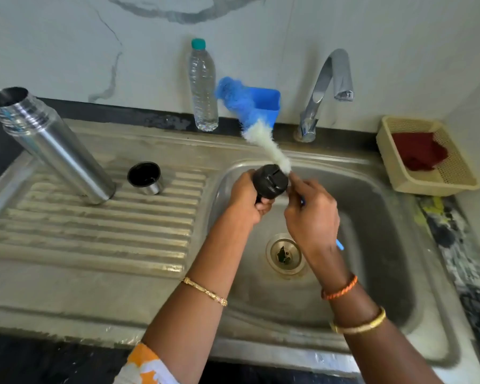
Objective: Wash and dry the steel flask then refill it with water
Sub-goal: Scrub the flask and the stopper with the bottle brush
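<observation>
Hands scrubbed the black round plastic flask stopper (270,180) over the steel sink basin (372,189).
The left hand (247,199) had its fingers curled round the stopper; the right hand (311,214) gripped the blue-handled bottle brush (263,139), whose white-and-blue bristles pointed to 11 o'clock. The tall open steel flask (53,145) stood on the ribbed draining surface (94,231) at 9 o'clock, the small steel cup lid (146,178) beside it.
</observation>
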Available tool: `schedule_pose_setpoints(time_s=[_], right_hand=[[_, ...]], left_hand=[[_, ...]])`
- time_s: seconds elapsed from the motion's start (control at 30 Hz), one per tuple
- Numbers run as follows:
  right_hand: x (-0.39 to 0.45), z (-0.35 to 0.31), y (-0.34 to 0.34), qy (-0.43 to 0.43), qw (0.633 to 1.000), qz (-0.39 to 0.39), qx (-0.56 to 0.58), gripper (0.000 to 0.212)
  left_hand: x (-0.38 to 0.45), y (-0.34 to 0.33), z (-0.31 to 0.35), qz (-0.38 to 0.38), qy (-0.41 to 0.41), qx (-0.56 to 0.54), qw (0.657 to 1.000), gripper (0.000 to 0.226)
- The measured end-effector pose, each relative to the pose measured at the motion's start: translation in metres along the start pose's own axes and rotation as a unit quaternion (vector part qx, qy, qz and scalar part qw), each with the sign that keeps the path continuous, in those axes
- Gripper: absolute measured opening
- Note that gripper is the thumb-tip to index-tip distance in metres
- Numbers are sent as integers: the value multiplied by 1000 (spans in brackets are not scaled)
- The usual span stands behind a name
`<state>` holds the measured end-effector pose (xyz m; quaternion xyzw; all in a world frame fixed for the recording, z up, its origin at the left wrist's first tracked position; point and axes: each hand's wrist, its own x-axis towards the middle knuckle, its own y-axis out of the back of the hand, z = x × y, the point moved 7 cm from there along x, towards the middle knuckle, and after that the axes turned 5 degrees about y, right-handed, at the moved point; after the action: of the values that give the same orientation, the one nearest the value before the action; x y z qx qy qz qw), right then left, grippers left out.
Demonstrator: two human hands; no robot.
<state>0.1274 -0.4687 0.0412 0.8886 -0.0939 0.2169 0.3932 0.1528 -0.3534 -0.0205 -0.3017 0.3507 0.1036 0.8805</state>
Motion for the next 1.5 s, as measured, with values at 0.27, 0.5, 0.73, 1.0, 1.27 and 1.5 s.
schedule_pose_setpoints(time_s=[0.27, 0.5, 0.73, 1.0, 1.27, 1.5], right_hand=[[-63, 25, 3, -51, 994, 45, 82, 32], [-59, 42, 4, -255, 931, -38, 258, 25], [-73, 34, 19, -231, 938, -111, 234, 22], [-71, 22, 8, -271, 919, -96, 271, 21], [-100, -15, 25, -166, 973, -95, 130, 24], [-82, -2, 11, -247, 933, -150, 216, 25]], left_hand=[[-7, 15, 24, 77, 0, -28, 997, 28], [-15, 23, 17, 48, 8, -132, 990, 27], [-17, 36, 12, -17, 11, -77, 997, 40], [-20, 44, 3, -91, -106, -19, 990, 39], [-15, 55, 10, 45, -84, -94, 991, 57], [-17, 45, 21, -5, -106, -7, 994, 54]])
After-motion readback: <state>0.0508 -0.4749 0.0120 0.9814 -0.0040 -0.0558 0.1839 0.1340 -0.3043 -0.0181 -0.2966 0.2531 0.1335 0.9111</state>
